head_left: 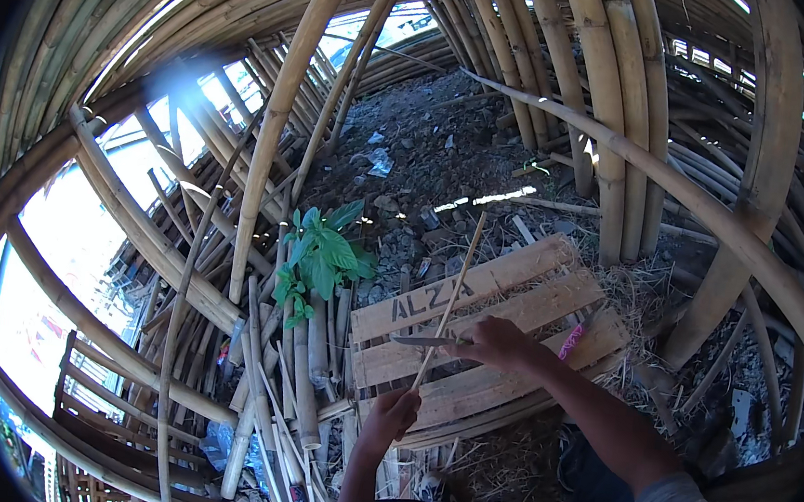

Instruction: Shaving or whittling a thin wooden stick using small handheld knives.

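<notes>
My left hand [392,415] is closed round the lower end of a thin bamboo strip [457,290], which slants up and away over a slatted wooden crate top [503,304]. In my right hand [498,343] is a knife [423,341], gripped by its handle. Its blade points left and crosses the strip a little above my left hand. Whether the edge bites into the strip is too small to tell. The wooden slats lie just beyond both hands, with dark lettering on one of them.
Bamboo poles [284,114] stand at the left and back. One long bent pole [679,186] crosses the right side. A leafy green plant [324,253] grows left of the crate. Cut bamboo lengths [305,377] lie beside it. Shavings [509,494] cover the ground near my legs.
</notes>
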### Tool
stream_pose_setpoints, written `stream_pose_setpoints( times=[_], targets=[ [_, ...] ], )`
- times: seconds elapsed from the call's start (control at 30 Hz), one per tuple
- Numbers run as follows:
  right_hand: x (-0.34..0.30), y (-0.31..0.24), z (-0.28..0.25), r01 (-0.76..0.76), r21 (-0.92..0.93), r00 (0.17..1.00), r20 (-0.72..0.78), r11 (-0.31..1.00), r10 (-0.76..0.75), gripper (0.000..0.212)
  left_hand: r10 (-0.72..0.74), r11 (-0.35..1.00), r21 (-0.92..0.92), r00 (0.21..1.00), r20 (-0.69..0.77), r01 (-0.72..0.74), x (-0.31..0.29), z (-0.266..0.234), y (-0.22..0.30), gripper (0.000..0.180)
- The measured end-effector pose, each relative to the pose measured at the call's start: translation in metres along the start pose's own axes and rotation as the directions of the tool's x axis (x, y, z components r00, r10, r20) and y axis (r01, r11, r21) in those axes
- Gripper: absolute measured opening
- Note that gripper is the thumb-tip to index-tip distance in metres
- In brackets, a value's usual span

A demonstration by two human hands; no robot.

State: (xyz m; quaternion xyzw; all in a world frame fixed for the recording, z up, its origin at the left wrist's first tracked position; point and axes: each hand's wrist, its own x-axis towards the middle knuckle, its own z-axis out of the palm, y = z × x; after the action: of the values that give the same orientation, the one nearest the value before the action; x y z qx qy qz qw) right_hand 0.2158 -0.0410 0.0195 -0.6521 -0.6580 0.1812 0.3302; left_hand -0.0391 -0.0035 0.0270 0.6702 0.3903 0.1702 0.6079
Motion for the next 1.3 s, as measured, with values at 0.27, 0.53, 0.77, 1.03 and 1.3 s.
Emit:
stream_pose_setpoints(
  times=[0.27, 0.53, 0.77, 1.03, 1.3],
  targets=[
    [0.004, 0.077, -0.055, -0.253, 0.129, 0.924, -0.262, 0.959, 0.279, 0.072, -0.056, 0.998, 0.001, 0.991, 0.124, 0.056, -0.014, 0.014, 0.003, 0.033],
    [0.003, 0.025, -0.022, -0.078, 0.127, 0.997, 0.013, 0.989, 0.077, 0.069, -0.048, 0.998, -0.026, 0.998, 0.049, 0.049, -0.008, 0.006, 0.011, 0.034],
    [0.003, 0.098, -0.075, -0.309, 0.055, 0.848, -0.435, 0.95, 0.301, 0.067, -0.064, 0.998, 0.025, 0.992, 0.107, 0.061, -0.016, 0.018, 0.016, 0.032],
    [-0.001, 0.013, -0.01, -0.065, 0.088, 0.996, 0.068, 0.994, 0.06, 0.067, -0.091, 0.987, -0.127, 0.994, 0.056, 0.098, -0.009, 0.005, 0.015, 0.032],
    [0.022, 0.04, -0.015, 0.04, -0.063, 0.98, -0.195, 0.997, -0.052, 0.065, -0.068, 0.982, -0.173, 0.996, 0.062, 0.077, -0.009, 0.0, 0.015, 0.033]
  ],
)
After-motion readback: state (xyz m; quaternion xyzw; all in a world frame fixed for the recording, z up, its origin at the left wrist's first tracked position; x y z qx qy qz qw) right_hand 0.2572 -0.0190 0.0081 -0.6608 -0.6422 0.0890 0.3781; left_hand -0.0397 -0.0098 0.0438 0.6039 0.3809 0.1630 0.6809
